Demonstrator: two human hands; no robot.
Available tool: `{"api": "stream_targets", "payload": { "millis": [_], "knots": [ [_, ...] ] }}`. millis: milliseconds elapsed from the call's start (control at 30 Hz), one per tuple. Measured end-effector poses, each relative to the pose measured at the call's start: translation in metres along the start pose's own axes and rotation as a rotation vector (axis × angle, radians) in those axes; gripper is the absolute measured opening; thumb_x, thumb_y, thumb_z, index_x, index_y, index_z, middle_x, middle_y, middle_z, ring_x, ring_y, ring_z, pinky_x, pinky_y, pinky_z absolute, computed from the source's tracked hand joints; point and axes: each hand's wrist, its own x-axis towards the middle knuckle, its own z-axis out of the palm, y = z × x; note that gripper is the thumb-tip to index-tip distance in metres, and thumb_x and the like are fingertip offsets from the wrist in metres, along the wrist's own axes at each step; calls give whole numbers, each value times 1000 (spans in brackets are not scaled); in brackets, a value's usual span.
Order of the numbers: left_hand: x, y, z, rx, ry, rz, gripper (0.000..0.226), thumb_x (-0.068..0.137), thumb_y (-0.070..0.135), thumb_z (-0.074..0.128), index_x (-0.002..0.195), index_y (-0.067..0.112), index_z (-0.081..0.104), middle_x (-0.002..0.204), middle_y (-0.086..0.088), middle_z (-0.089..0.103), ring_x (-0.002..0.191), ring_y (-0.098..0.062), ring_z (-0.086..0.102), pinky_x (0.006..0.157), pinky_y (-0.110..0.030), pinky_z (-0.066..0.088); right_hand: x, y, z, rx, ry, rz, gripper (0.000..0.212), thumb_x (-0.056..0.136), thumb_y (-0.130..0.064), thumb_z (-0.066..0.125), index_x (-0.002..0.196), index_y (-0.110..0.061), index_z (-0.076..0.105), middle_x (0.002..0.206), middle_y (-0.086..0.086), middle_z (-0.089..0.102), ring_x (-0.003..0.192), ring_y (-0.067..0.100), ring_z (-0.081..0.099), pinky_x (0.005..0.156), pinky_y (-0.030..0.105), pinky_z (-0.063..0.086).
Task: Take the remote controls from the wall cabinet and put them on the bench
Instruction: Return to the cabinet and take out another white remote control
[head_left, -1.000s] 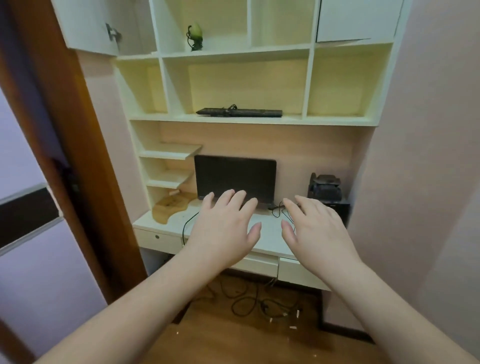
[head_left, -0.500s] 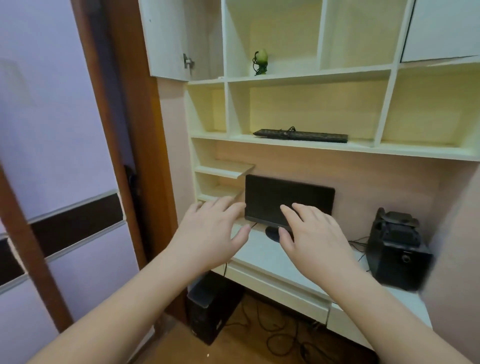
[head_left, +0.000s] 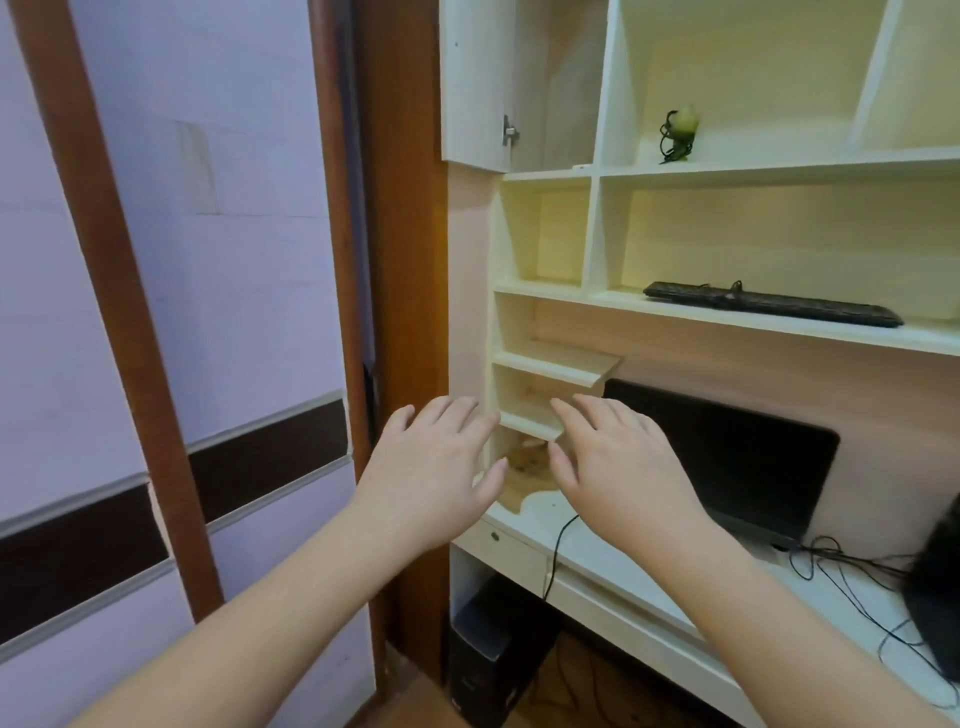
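Observation:
My left hand (head_left: 434, 475) and my right hand (head_left: 618, 478) are held out side by side, palms down, fingers apart, holding nothing. They hover in front of the left end of the white desk (head_left: 613, 558). Above them rises a cream wall cabinet (head_left: 597, 176) with open shelves. One cabinet door (head_left: 475, 83) at the upper left stands ajar. No remote control shows in any open compartment. A long black keyboard (head_left: 771, 304) lies on the middle shelf.
A dark monitor (head_left: 727, 457) stands on the desk, with cables (head_left: 841, 566) and a black device (head_left: 935, 587) at the right edge. A small green ornament (head_left: 680, 132) sits on an upper shelf. A brown door frame (head_left: 405, 312) and lilac sliding panels (head_left: 171, 322) fill the left. A computer tower (head_left: 493, 649) stands under the desk.
My view has swung left and moved closer to the shelves. The desk and monitor have shifted right in view, and the door frame and sliding panels now fill the left. Both hands stay open.

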Motion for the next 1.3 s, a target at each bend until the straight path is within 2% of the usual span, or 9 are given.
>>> {"api": "stream_targets", "payload": {
  "millis": [167,333,500,667,1033,1300],
  "knots": [
    [12,-42,12,9,-36,-23,57,96,57,26,149,35,25,158,8,25,147,-14,17,118,-41,14,31,-23,14,-13,-27,-17,52,99,-44,29,148,-25,30,152,-1,35,142,18,28,116,36,20],
    [33,-62,25,6,-49,-31,58,96,58,25,150,35,23,158,7,24,147,-15,17,118,-42,14,58,-26,28,-34,-23,-17,51,99,-42,34,146,-22,36,148,2,42,139,21,36,114,39,25],
    [72,-67,44,30,-17,-34,58,96,57,24,149,34,25,158,5,26,147,-18,17,118,-43,13,87,-5,54,-68,52,16,47,92,-41,41,130,-18,58,127,6,63,119,25,58,100,41,43],
    [124,-61,63,36,7,-16,58,97,55,25,149,31,28,156,4,30,146,-19,19,117,-43,16,121,27,79,-103,76,31,53,87,-42,33,120,-15,64,114,7,68,104,27,64,89,41,50],
    [231,-49,87,66,81,47,57,96,56,26,147,31,31,151,5,38,141,-15,29,114,-39,23,203,87,109,-46,94,77,55,87,-42,31,123,-15,62,121,8,65,113,28,60,97,44,47],
    [284,-71,110,48,117,93,58,96,55,26,147,30,31,151,5,37,141,-14,27,115,-39,24,254,97,129,-89,103,96,54,86,-42,32,122,-16,63,120,8,66,110,28,62,93,44,49]
  ]
}}
